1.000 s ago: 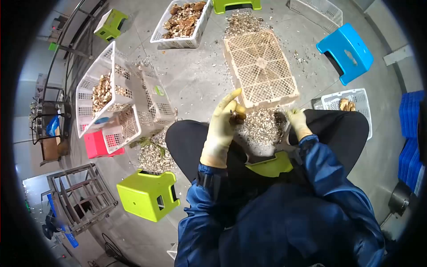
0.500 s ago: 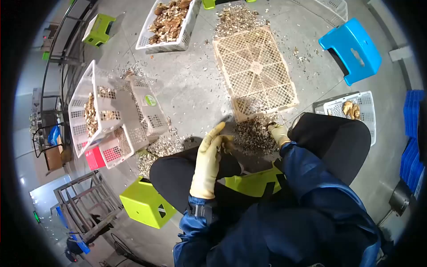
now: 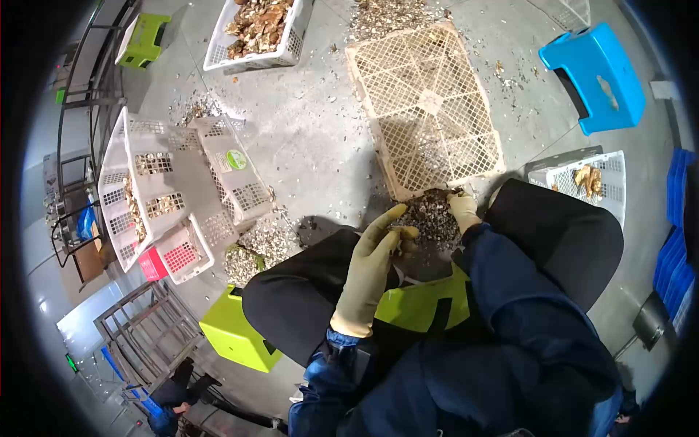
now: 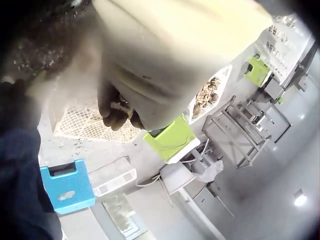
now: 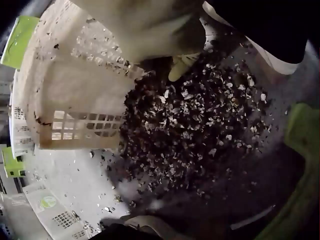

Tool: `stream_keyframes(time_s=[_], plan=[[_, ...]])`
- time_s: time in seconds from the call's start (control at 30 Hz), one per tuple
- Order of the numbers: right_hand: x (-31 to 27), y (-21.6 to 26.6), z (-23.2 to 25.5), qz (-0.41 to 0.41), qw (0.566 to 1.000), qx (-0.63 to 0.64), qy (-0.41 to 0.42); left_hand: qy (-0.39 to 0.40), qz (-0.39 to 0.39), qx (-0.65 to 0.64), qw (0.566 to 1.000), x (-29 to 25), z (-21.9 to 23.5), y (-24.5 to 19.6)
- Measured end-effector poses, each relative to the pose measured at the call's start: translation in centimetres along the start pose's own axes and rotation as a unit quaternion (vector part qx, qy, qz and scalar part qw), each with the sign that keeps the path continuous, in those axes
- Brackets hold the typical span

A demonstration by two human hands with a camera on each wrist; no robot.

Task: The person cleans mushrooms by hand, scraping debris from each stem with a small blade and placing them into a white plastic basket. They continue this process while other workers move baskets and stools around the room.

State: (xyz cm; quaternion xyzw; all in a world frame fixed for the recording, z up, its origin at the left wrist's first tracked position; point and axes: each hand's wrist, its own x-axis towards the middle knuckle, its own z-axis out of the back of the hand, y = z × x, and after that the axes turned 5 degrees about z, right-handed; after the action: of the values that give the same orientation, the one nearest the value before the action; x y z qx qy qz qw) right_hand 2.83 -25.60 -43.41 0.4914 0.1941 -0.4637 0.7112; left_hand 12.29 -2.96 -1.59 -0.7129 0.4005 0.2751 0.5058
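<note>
My left hand point(image 3: 378, 251) wears a yellow glove and hovers over my left knee. Its thumb and curled fingers pinch a small brown mushroom piece point(image 3: 405, 237) while the index finger sticks out straight. In the left wrist view the dark piece point(image 4: 117, 112) shows under the blurred glove. My right hand point(image 3: 461, 207), also gloved, reaches down to a pile of dark scraps point(image 3: 431, 215) on the floor between my knees. In the right wrist view a fingertip point(image 5: 181, 69) touches the scraps point(image 5: 200, 130); the rest of that hand is blurred.
A beige lattice crate point(image 3: 429, 102) lies just beyond the pile. A blue stool point(image 3: 601, 73) and a white basket point(image 3: 582, 178) are at the right. Tilted white baskets point(image 3: 145, 182) stand at the left, another basket of brown pieces point(image 3: 255, 25) at the top. Green stools point(image 3: 237, 335) are near me.
My right hand has gone forward and down into the scrap pile at the crate's edge. My left hand has sunk toward my knee, still holding the brown piece. The view has tipped forward.
</note>
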Motion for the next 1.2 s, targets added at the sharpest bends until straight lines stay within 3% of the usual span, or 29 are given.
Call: stream_keyframes(time_s=[0.1, 0.2, 0.23, 0.3, 0.4, 0.43, 0.47, 0.53, 0.57, 0.63, 0.67, 0.7, 0.73, 0.77, 0.87, 0.9, 1.03, 1.13, 1.2], plan=[[-0.9, 0.4, 0.5, -0.025, 0.980, 0.177, 0.086, 0.012, -0.010, -0.016, 1.000, -0.4, 0.0, 0.1], [-7.4, 6.0, 4.6, -0.064, 0.903, 0.350, 0.242, 0.031, -0.046, -0.014, 0.998, -1.0, 0.5, 0.4], [-8.2, 7.3, 5.2, -0.115, 0.816, 0.453, 0.338, 0.038, -0.064, -0.013, 0.997, -1.3, 0.6, 0.3], [-9.4, 9.6, 6.4, -0.211, 0.574, 0.610, 0.504, 0.042, -0.087, -0.023, 0.995, -2.2, 0.2, 0.0], [-14.4, 14.8, 7.8, -0.069, 0.723, 0.579, 0.370, 0.051, -0.110, -0.032, 0.992, -3.1, 0.6, -0.1], [-16.7, 16.5, 8.5, -0.063, 0.692, 0.616, 0.372, 0.053, -0.116, -0.039, 0.991, -3.5, 0.5, -0.1], [-17.3, 17.1, 8.7, -0.074, 0.621, 0.648, 0.434, 0.055, -0.121, -0.047, 0.990, -3.6, 0.5, 0.0], [-19.9, 18.0, 9.4, -0.048, 0.562, 0.685, 0.461, 0.049, -0.139, -0.046, 0.988, -3.3, 0.7, 0.7], [-20.8, 18.8, 9.8, -0.023, 0.518, 0.664, 0.539, 0.047, -0.144, -0.049, 0.987, -3.4, 0.8, 0.8], [-22.7, 20.7, 10.7, 0.050, 0.504, 0.653, 0.562, 0.037, -0.141, -0.067, 0.987, -3.8, 0.8, 0.6], [-25.0, 22.4, 11.6, 0.076, 0.469, 0.653, 0.590, 0.070, -0.142, -0.113, 0.981, -3.7, 1.1, 0.8], [-25.8, 23.1, 12.2, 0.121, 0.468, 0.634, 0.603, 0.102, -0.141, -0.157, 0.972, -3.3, 1.6, 1.0], [-28.0, 24.3, 13.1, 0.108, 0.445, 0.646, 0.610, 0.135, -0.138, -0.198, 0.961, -3.4, 1.9, 1.0], [-28.7, 24.7, 13.6, 0.131, 0.440, 0.637, 0.620, 0.118, -0.199, -0.093, 0.968, -4.4, 1.4, 0.8], [-31.7, 25.9, 15.1, 0.159, 0.403, 0.638, 0.637, 0.160, -0.171, -0.226, 0.946, -5.8, 1.1, 0.5], [-32.6, 26.3, 15.4, 0.165, 0.392, 0.639, 0.641, 0.177, -0.268, -0.118, 0.940, -4.4, 2.0, 1.8], [-35.6, 27.4, 16.6, 0.188, 0.342, 0.665, 0.636, 0.164, -0.238, -0.176, 0.941, -5.6, 1.8, 1.9], [-35.9, 27.0, 17.2, 0.207, 0.352, 0.651, 0.640, 0.168, -0.200, -0.228, 0.938, -5.4, 2.0, 2.0], [-36.3, 26.6, 17.6, 0.218, 0.392, 0.638, 0.626, 0.185, -0.198, -0.277, 0.922, -5.1, 1.9, 1.9]])
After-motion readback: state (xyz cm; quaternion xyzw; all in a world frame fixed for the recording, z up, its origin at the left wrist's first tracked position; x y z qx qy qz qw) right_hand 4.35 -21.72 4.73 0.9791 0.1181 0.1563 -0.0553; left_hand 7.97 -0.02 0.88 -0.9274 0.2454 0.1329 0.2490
